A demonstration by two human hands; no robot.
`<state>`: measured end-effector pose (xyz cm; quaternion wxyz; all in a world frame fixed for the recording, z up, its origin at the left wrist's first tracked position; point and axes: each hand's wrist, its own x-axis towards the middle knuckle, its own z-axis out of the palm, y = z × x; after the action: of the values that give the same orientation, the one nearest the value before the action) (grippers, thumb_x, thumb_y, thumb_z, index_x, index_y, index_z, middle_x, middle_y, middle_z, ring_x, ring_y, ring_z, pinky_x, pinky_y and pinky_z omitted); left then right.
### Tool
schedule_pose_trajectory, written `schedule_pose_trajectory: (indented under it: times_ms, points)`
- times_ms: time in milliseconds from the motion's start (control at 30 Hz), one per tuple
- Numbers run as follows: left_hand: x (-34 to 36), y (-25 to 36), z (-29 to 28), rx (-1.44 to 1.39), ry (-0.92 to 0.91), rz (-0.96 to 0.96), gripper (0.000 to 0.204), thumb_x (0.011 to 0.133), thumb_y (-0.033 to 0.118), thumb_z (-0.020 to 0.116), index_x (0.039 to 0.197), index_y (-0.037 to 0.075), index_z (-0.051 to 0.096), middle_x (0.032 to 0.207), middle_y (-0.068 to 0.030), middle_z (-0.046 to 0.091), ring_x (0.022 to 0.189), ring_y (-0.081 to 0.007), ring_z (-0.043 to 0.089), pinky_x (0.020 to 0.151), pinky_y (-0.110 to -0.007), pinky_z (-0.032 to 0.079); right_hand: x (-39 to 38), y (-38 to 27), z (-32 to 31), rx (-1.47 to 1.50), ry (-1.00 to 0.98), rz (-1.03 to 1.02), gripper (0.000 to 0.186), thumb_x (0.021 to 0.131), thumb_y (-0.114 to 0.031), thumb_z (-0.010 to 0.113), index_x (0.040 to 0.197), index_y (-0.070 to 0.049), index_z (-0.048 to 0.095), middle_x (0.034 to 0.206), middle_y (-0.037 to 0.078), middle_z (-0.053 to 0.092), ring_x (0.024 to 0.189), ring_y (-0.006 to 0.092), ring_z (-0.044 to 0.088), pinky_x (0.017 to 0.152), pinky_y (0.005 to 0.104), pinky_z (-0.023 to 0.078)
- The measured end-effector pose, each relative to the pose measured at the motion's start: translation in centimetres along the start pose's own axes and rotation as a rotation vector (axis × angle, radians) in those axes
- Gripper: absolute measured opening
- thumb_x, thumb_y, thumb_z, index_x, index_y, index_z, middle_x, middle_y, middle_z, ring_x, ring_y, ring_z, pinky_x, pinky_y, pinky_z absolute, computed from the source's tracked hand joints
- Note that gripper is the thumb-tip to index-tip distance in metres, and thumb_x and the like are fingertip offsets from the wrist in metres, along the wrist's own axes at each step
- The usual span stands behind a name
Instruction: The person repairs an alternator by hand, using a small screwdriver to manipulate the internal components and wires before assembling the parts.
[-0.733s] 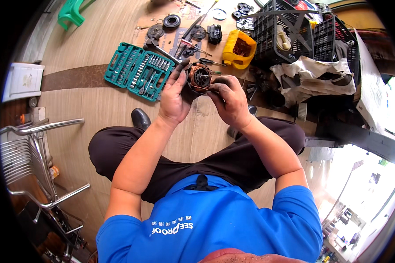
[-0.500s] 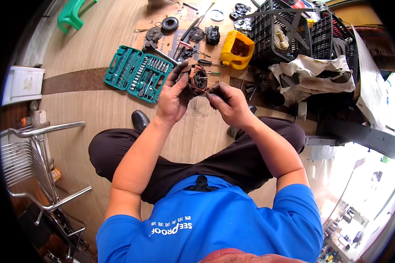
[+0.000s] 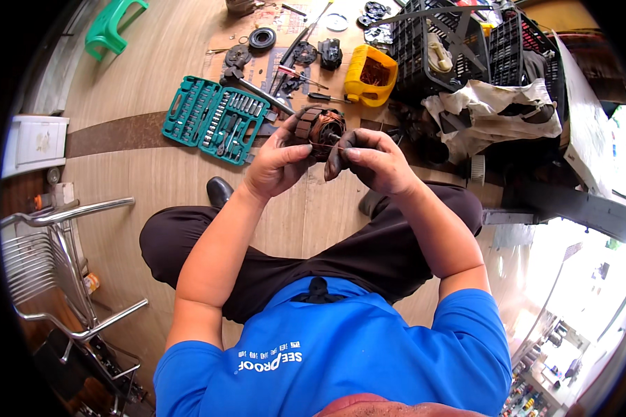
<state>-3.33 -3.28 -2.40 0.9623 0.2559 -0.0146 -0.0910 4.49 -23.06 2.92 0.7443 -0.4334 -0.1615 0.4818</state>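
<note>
In front of me, above the floor, I hold a round motor core with copper windings (image 3: 329,128) and dark metal segments along its edge. My left hand (image 3: 277,165) is wrapped round its left side, with the thumb on the near face. At its right side, my right hand (image 3: 377,164) has thumb and fingers pinched on a thin copper wire, which runs to the windings. Both hands have blackened fingers. The far side of the core is partly hidden behind the fingers.
An open green socket set (image 3: 215,119) lies beyond my left hand. Past it are a hammer (image 3: 247,83), a screwdriver (image 3: 327,98) and motor parts on cardboard. A cut yellow jug (image 3: 372,75) holds copper scraps. Black crates (image 3: 438,48) stand far right, a metal chair (image 3: 69,271) left.
The motor core has been turned so its segmented edge faces up and left. My right hand has moved closer to it, its fingers now in front of its right side.
</note>
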Motion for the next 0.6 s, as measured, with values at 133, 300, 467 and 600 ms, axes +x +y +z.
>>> schedule_pose_trajectory:
  times_ms: [133, 300, 467, 600]
  points:
    - [0.0, -0.2, -0.1, 0.001, 0.045, 0.028, 0.075, 0.083, 0.006, 0.073, 0.147, 0.005, 0.034, 0.14, -0.0133, 0.051, 0.125, -0.0279, 0.054, 0.106, -0.043, 0.043, -0.2, -0.4, 0.1, 0.013, 0.008, -0.007, 0.022, 0.092, -0.015, 0.06, 0.1, 0.005, 0.064, 0.092, 0.01, 0.068, 0.089, 0.0178, 0.064, 0.086, 0.0323, 0.05]
    - [-0.1, -0.1, 0.2, 0.184, 0.182, 0.049, 0.081, 0.076, -0.004, 0.075, 0.146, 0.004, 0.034, 0.131, -0.0121, 0.057, 0.117, -0.0238, 0.058, 0.101, -0.037, 0.048, -0.4, -0.5, -0.5, -0.305, -0.036, 0.016, 0.022, 0.09, -0.017, 0.063, 0.096, 0.004, 0.068, 0.087, 0.005, 0.067, 0.086, 0.0126, 0.061, 0.08, 0.0272, 0.047]
    - [0.4, 0.7, 1.4, 0.645, 0.314, 0.046, 0.084, 0.073, -0.005, 0.078, 0.145, 0.001, 0.035, 0.124, -0.0125, 0.059, 0.104, -0.0178, 0.063, 0.091, -0.031, 0.053, -0.6, -1.5, 0.4, -0.276, 0.028, 0.133, 0.019, 0.094, -0.014, 0.064, 0.099, 0.004, 0.065, 0.082, 0.003, 0.064, 0.076, 0.0106, 0.06, 0.072, 0.0264, 0.049]
    - [0.3, -0.1, -0.3, 0.908, 0.364, 0.127, 0.083, 0.071, 0.001, 0.082, 0.142, -0.001, 0.038, 0.122, -0.0111, 0.059, 0.103, -0.0163, 0.063, 0.087, -0.029, 0.054, -0.6, -1.5, 0.4, -0.28, 0.008, 0.164, 0.018, 0.095, -0.012, 0.063, 0.104, 0.003, 0.064, 0.081, 0.003, 0.063, 0.073, 0.0103, 0.06, 0.07, 0.0262, 0.05]
